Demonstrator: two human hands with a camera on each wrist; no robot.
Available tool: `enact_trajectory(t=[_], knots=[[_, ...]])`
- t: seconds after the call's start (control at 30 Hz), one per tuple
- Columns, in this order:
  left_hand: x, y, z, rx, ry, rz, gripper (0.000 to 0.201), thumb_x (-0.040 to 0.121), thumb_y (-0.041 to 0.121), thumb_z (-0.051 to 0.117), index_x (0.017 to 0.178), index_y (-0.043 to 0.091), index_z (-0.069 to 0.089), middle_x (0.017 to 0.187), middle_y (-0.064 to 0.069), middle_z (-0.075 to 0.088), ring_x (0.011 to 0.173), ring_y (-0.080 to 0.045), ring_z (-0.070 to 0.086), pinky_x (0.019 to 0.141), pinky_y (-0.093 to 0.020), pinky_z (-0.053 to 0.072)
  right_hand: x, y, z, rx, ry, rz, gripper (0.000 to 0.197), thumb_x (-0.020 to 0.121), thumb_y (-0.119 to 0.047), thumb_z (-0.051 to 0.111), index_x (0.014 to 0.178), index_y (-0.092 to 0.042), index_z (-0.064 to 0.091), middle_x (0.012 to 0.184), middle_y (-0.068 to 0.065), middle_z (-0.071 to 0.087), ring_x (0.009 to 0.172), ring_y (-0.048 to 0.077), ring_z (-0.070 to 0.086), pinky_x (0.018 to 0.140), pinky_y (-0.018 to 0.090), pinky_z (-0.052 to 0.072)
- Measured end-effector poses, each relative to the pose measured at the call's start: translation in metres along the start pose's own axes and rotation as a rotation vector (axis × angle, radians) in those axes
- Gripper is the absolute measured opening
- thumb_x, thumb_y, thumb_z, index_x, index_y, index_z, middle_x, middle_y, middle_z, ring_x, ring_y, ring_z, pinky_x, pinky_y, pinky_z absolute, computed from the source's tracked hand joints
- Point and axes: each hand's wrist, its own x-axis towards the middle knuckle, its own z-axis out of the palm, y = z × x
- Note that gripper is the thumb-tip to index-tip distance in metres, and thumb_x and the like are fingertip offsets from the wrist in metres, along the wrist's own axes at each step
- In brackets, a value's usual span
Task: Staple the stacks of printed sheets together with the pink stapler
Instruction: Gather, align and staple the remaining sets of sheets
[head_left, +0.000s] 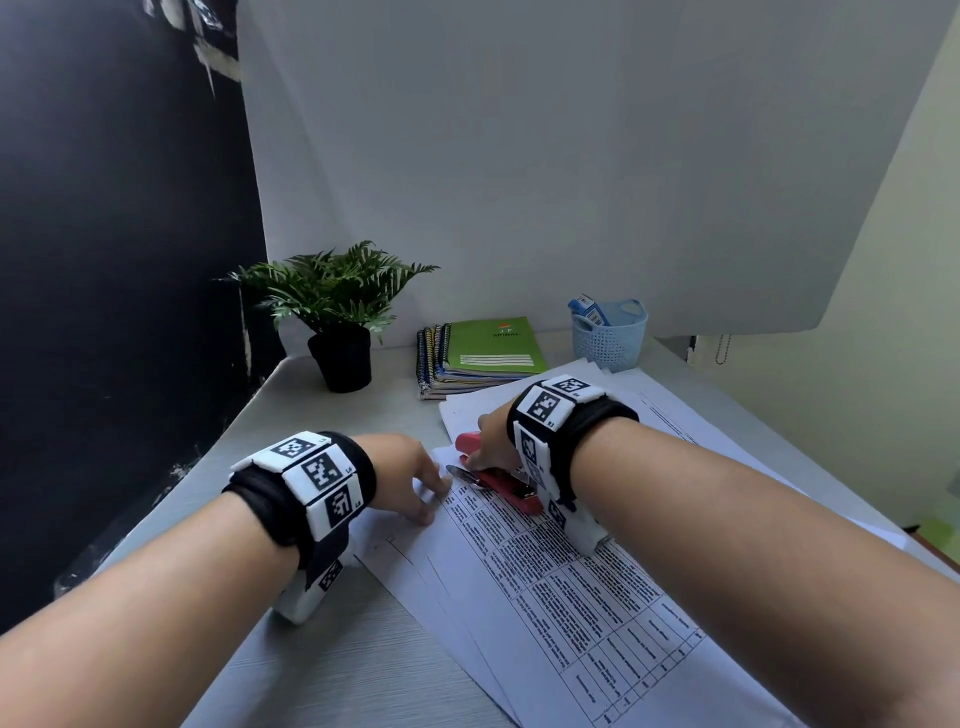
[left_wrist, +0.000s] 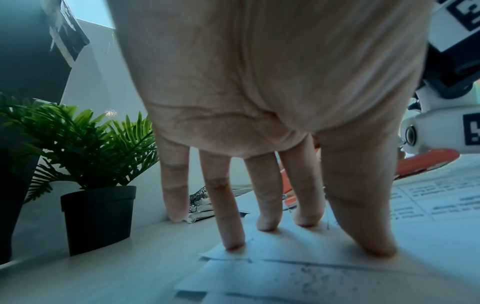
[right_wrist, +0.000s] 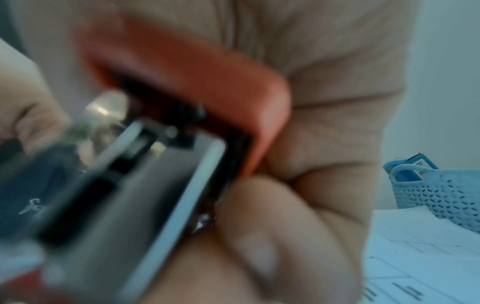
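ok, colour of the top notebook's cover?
Green top notebook, with white label lines; clearest in the head view.

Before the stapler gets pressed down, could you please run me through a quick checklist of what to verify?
1. Left hand pinning the printed sheets flat, fingers straight: ok.
2. Right hand gripping the pink stapler: ok.
3. Stapler at the stack's top corner: ok.
4. Sheet corner actually inside the stapler's mouth: cannot tell, the hand hides it.
5. Sheet edges squared: not ok, lower sheets fan out on the left.
6. Left fingertips apart from the stapler nose: ok, though close.
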Motion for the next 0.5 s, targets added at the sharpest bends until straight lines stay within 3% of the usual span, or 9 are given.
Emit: enact_trajectory(t=[0.07,0.13,0.2,0.23,0.3,0.37,0.43,0.5], knots=[[0.001,0.0,0.001,-0.003,0.0,-0.002,0.046,0.087,0.042,0.059,0.132,0.038,0.051,0.12,0.004,0.059,0.087,-0.01,0.044,0.075,-0.024,0.037,-0.004,0.001,-0.001,0.028,-0.001,-0.007,0.046,0.105,-0.03,0.02,0.141,-0.003,0.03,0.142,0.012,0.041,0.124,0.023,0.043,0.068,0.025,0.028],[0.001,0.001,0.0,0.003,0.002,0.0,0.045,0.087,0.042,0.059,0.132,0.037,0.052,0.11,-0.001,0.06,0.082,-0.011,0.043,0.072,-0.024,0.035,0.0,0.004,0.0,0.15,0.014,-0.011,0.046,0.105,-0.031,0.022,0.139,-0.004,0.034,0.14,0.012,0.044,0.104,0.022,0.044,0.065,0.024,0.03],[0.001,0.003,-0.001,0.009,0.003,0.003,0.044,0.088,0.041,0.059,0.131,0.036,0.052,0.092,-0.001,0.054,0.079,-0.012,0.042,0.07,-0.024,0.033,-0.001,0.005,0.001,0.221,-0.002,0.023,0.047,0.103,-0.036,0.026,0.134,-0.003,0.041,0.135,0.012,0.049,0.096,0.021,0.043,0.074,0.025,0.032],[0.0,0.003,-0.001,0.009,0.0,0.001,0.044,0.088,0.042,0.059,0.131,0.036,0.053,0.088,0.002,0.052,0.08,-0.012,0.043,0.07,-0.024,0.033,-0.002,0.005,0.001,0.239,-0.007,0.042,0.048,0.103,-0.038,0.027,0.134,-0.004,0.041,0.135,0.012,0.049,0.102,0.023,0.047,0.08,0.027,0.034],[0.001,0.002,-0.002,-0.012,-0.003,-0.018,0.045,0.086,0.044,0.061,0.129,0.037,0.055,0.102,0.004,0.06,0.084,-0.012,0.047,0.072,-0.024,0.037,-0.001,0.006,0.001,0.29,-0.018,0.075,0.047,0.104,-0.036,0.025,0.138,-0.005,0.035,0.138,0.013,0.045,0.121,0.025,0.045,0.089,0.027,0.034],[0.002,-0.001,-0.003,-0.086,0.025,-0.056,0.041,0.083,0.047,0.063,0.122,0.036,0.061,0.12,0.01,0.061,0.096,-0.012,0.055,0.082,-0.024,0.044,-0.002,0.006,0.002,0.254,-0.039,0.066,0.046,0.104,-0.034,0.025,0.139,-0.005,0.033,0.139,0.013,0.044,0.126,0.025,0.043,0.081,0.025,0.032],[0.005,-0.003,-0.005,-0.138,0.054,-0.101,0.038,0.082,0.049,0.065,0.114,0.03,0.065,0.12,0.009,0.062,0.101,-0.013,0.057,0.086,-0.026,0.045,-0.003,0.011,0.008,0.23,-0.033,0.056,0.048,0.103,-0.036,0.028,0.139,-0.004,0.034,0.138,0.013,0.045,0.126,0.025,0.044,0.08,0.025,0.033],[0.008,-0.003,-0.007,-0.133,0.04,-0.156,0.05,0.077,0.051,0.069,0.116,0.022,0.058,0.12,0.004,0.06,0.104,-0.017,0.057,0.086,-0.029,0.046,-0.002,0.02,0.014,0.24,-0.004,0.087,0.049,0.102,-0.036,0.031,0.138,-0.004,0.037,0.139,0.012,0.046,0.127,0.026,0.044,0.088,0.027,0.036]])
